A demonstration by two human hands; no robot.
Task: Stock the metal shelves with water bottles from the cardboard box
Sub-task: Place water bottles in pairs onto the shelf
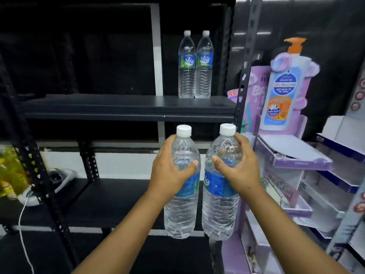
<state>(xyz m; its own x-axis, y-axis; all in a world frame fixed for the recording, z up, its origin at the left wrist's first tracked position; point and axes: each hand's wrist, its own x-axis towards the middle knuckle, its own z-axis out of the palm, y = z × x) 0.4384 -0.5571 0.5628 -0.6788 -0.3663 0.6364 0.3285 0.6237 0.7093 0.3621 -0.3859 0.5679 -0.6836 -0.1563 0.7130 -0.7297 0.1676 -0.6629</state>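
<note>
- Now the left hand (pixel 170 169) is wrapped round the left bottle (pixel 182 184) up high, just under its white cap.
- Right beside it, the right hand (pixel 240 167) grips the right bottle (pixel 220 186) the same way.
- Both bottles are full, so they look heavy. The clear plastic is thin and smooth and could squash or slip.
- Holding near the neck seems good, or lower on the bumpy ribs.
- Up on the metal shelf (pixel 126 107) two shelf bottles (pixel 195 66) stand touching, on the right side.
- No cardboard box shows.
</note>
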